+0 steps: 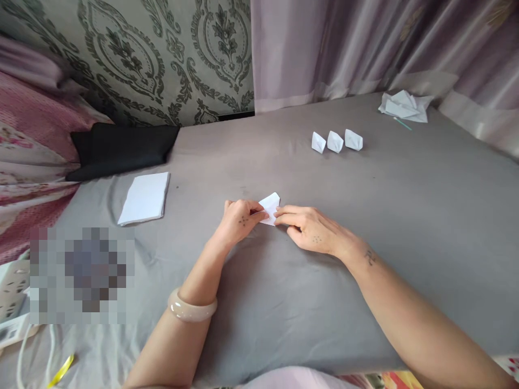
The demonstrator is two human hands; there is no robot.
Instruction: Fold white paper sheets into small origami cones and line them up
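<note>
A small folded piece of white paper (271,205) lies on the grey sheet in front of me, between both hands. My left hand (240,219) pinches its left side, thumb and fingers pressed on it. From the right, my right hand (314,229) reaches over with its fingers stretched out, the fingertips touching the paper's right edge. The thumb of that hand looks apart from the paper. Fingers partly cover the lower folds. Farther back stand three small folded white paper shapes, the left one (318,142), the middle one (335,141) and the right one (354,140).
To the left lies a stack of white paper (144,198), with a black cloth item (125,148) behind it. Crumpled white paper (405,106) and a thin green stick (403,123) sit at the far right. A power strip (14,286), cables and a yellow strip (61,370) are at the lower left.
</note>
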